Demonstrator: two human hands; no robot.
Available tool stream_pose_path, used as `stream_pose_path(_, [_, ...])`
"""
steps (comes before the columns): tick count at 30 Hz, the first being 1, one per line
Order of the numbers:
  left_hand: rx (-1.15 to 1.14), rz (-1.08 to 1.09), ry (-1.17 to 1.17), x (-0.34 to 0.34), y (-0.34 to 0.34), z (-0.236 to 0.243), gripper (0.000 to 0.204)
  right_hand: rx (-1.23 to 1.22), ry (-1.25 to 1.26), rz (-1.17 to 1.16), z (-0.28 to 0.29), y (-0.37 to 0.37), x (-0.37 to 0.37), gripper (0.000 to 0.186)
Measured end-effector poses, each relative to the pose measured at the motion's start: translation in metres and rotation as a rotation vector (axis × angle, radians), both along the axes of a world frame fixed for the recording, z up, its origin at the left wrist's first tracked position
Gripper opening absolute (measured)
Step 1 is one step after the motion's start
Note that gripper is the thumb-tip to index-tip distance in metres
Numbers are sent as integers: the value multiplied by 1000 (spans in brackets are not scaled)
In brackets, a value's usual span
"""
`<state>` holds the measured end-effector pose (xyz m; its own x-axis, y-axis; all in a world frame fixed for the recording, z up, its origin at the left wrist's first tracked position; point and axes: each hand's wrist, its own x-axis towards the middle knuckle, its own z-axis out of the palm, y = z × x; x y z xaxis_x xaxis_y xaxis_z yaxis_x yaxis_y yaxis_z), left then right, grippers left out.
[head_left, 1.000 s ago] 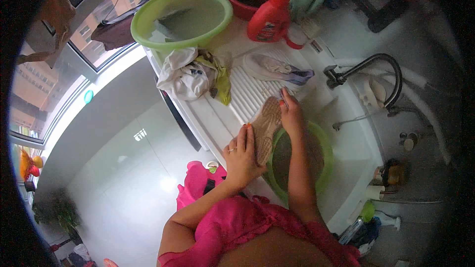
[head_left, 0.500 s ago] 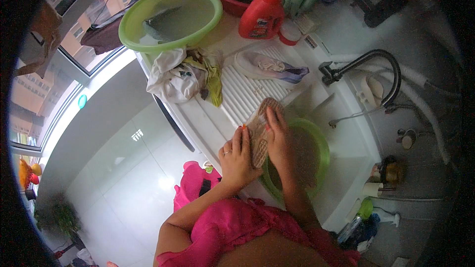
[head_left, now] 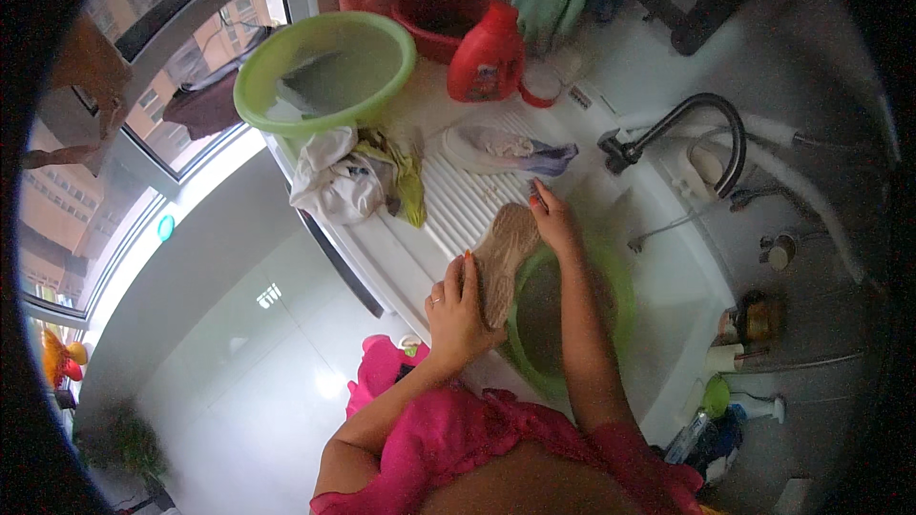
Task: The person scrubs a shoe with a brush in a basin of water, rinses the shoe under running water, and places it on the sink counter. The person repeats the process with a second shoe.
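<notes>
A shoe (head_left: 504,253) is tilted sole up, its tan patterned sole showing, above the edge between the ribbed washboard and the sink. My left hand (head_left: 460,315) is closed around its near end and side, thumb low and fingers over the edge. Close to the sole's far end is my right hand (head_left: 556,219), its fingers pinched on a small dark object (head_left: 536,190) whose kind I cannot make out. Below the right forearm, a green basin (head_left: 625,300) of murky water stands in the sink. Another pale shoe (head_left: 506,150) with a purplish end lies on the washboard (head_left: 458,193).
White and yellow-green cloths (head_left: 343,181) lie left of the washboard. Behind them stand a large green basin (head_left: 405,72) with dark cloth in water, a red detergent bottle (head_left: 489,57) and a red tub (head_left: 420,33). A black faucet (head_left: 730,124) arches at the sink's right.
My right hand has moved off the sole, up and to the right past its far end. The left hand keeps its hold on the shoe. The whole view has shifted slightly.
</notes>
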<state>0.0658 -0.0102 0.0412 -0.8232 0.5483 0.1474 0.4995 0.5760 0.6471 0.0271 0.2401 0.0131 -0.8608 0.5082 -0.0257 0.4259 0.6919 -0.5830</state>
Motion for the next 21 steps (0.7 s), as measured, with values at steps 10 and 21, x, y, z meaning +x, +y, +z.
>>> stream_pose_path(10, [675, -48, -317, -21, -16, -23, 102, -509, 173, -134, 24, -18, 26, 54])
stream_pose_path(21, [1216, -9, -1609, -24, -50, -16, 54, -1450, 491, -122, 7, -19, 68, 38])
